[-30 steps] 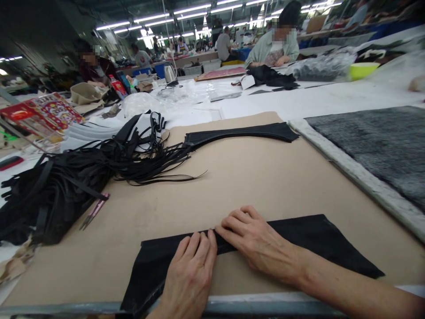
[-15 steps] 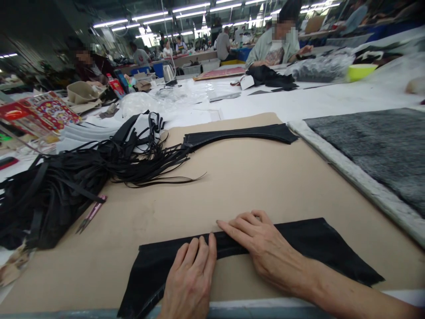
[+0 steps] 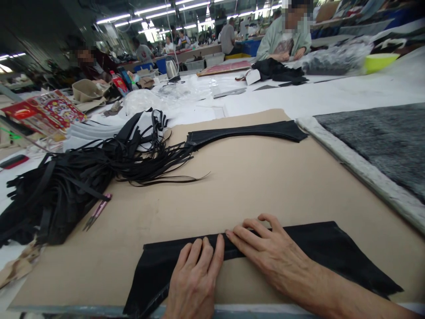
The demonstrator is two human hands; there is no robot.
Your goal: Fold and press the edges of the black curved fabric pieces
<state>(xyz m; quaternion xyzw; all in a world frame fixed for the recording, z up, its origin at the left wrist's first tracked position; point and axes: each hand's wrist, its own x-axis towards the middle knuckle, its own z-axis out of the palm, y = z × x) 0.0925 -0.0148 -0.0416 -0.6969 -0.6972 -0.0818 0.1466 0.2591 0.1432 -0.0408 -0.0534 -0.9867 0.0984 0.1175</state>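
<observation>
A black fabric piece [image 3: 335,252] lies flat along the near edge of a tan cardboard sheet [image 3: 252,177]. My left hand [image 3: 195,279] rests palm down on it, fingers stretched out together toward its upper folded edge. My right hand [image 3: 265,252] lies flat beside it, fingers extended and pressing the same edge; the fingertips of both hands nearly touch. Neither hand holds anything.
A heap of black strips [image 3: 76,177] spreads over the left, with small snips [image 3: 96,215] at its foot. A curved black piece [image 3: 245,131] lies farther back. A grey fuzzy mat [image 3: 381,141] sits right. Other people work at tables behind.
Both hands stay flat on the black fabric and have slid slightly right along its edge; the view has shifted a little.
</observation>
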